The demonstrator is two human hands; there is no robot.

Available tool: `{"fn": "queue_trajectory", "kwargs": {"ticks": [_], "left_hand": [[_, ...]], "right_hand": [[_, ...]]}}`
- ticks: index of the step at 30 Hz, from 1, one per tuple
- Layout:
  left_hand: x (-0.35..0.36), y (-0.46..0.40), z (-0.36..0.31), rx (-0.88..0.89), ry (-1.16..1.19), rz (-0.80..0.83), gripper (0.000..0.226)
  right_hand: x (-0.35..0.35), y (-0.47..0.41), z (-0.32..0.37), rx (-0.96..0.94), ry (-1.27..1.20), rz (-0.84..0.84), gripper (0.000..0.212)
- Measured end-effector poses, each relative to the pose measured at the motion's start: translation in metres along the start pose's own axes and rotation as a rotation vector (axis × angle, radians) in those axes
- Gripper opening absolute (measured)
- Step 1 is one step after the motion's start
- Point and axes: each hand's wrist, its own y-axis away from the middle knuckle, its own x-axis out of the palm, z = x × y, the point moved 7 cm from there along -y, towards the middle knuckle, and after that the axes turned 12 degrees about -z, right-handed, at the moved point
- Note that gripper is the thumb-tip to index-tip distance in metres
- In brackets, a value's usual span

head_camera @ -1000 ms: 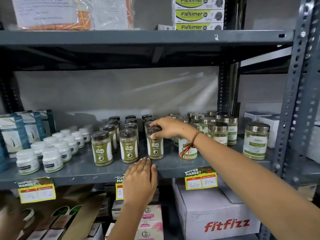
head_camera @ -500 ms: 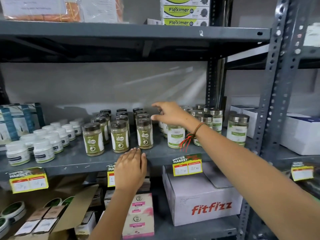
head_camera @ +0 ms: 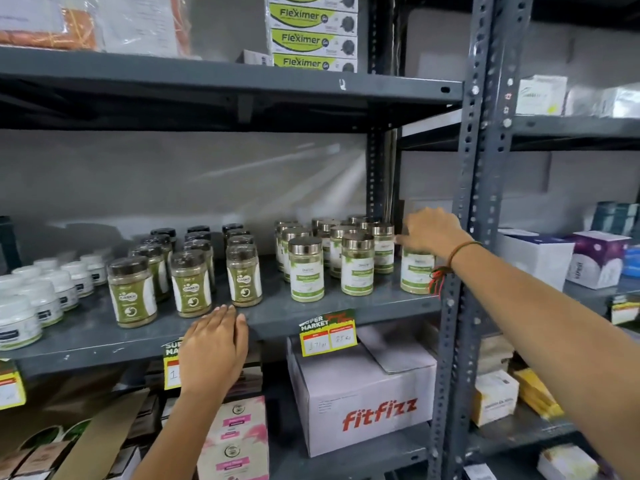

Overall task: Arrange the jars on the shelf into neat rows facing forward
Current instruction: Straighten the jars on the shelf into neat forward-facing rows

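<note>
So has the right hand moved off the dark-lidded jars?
Yes. The right hand went rightward along the shelf, now over the lone silver-lidded jar beside the upright.

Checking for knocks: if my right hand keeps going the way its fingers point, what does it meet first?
Probably the silver-lidded jar at the right end of that group; the right hand points left at it, fingertips nearly touching. Depth is uncertain.

Matt grey metal shelf (head_camera: 277, 315), shiny metallic-lidded jars (head_camera: 306, 268), matt cardboard box (head_camera: 363, 403), glossy paper labels

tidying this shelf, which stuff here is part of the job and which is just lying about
Part of the job:
- silver-lidded jars
- dark-lidded jars
- stray jar under the right hand
- left hand on the shelf edge

Lying about:
- white tubs
- Fitfizz box
- Fleximer boxes
</note>
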Motion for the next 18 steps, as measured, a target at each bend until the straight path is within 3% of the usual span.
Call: {"fn": "queue_trajectory", "kwargs": {"ticks": [4,15,18], "left_hand": [[-0.001,0.0,-0.001,-0.002,-0.007,0.01,0.048],[0.001,0.0,0.001,-0.021,-0.021,0.012,0.049],[0.002,0.0,0.002,-0.029,-0.025,0.017,0.049]], "right_hand": [[0.014,0.0,-0.008,0.034,0.054,0.102,0.053],[0.023,-0.014,0.0,0.024,-0.16,0.072,0.043],[0.027,-0.017,0.001,0.009,-0.205,0.074,0.049]]}}
